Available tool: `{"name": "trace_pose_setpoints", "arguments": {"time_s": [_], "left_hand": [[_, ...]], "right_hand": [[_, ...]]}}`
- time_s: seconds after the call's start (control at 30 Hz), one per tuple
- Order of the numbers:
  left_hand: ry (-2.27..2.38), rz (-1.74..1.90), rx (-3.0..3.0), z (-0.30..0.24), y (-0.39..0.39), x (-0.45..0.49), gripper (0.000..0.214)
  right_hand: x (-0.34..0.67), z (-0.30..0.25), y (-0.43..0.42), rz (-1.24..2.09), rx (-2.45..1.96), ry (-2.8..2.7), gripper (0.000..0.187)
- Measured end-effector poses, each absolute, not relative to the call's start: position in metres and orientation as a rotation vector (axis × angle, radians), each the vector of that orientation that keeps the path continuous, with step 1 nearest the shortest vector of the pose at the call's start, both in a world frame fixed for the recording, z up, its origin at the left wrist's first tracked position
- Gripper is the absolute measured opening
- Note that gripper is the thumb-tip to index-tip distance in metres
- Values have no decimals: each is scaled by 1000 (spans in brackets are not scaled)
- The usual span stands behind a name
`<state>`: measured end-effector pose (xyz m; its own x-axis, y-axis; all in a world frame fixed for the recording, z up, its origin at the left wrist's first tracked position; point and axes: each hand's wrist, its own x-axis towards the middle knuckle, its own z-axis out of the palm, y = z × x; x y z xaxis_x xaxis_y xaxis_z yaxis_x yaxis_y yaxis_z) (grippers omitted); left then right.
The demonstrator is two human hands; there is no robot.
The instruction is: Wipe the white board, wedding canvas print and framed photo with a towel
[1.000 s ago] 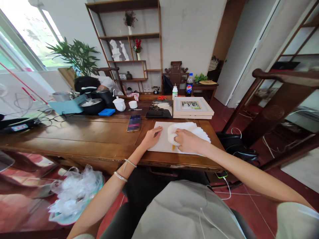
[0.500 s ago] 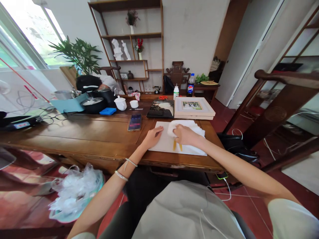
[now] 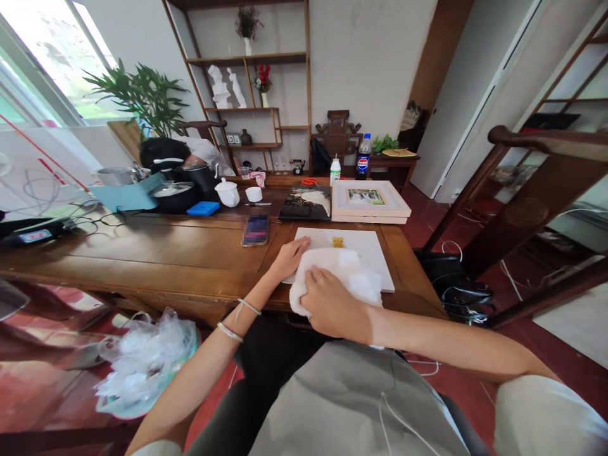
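A white flat board [image 3: 373,244] lies at the table's front edge, with a small yellow piece [image 3: 337,242] on its upper middle. At the board's left edge rests my left hand [image 3: 291,254], its fingers stretched out over the surface. My right hand [image 3: 332,303] is closed on a fluffy white towel [image 3: 339,261], which covers the board's lower part and hangs past the front edge. The towel hides whatever is beneath it.
Behind the board are a white picture frame [image 3: 394,199] and a dark picture [image 3: 304,204]. A phone [image 3: 255,229] lies to the left, near a white teapot [image 3: 227,192] and a blue box [image 3: 202,208]. A chair [image 3: 513,202] stands at right; a bag-lined basket [image 3: 147,361] is below left.
My right hand has drawn the towel from the board's upper part down toward me, past the front edge. The yellow piece's upper part now shows. My left hand stays at the left edge.
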<state>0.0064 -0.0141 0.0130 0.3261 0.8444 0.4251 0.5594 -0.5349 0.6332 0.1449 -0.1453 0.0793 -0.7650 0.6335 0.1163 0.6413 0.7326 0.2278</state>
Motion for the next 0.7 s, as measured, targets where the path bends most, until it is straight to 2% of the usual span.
{"name": "trace_pose_setpoints", "arguments": {"time_s": [0.1, 0.3, 0.5, 0.7], "left_hand": [[1236, 1052, 2252, 12, -14, 7, 36], [1195, 1015, 2301, 13, -14, 7, 37], [1231, 1017, 2302, 13, -13, 6, 36], [1226, 1026, 2321, 12, -13, 6, 33]], "right_hand": [[155, 84, -132, -308, -1146, -2878, 23], [174, 100, -55, -117, -1595, -2747, 27], [161, 110, 9, -1, -1659, -2628, 34], [146, 104, 23, 99, -1539, -2664, 34]]}}
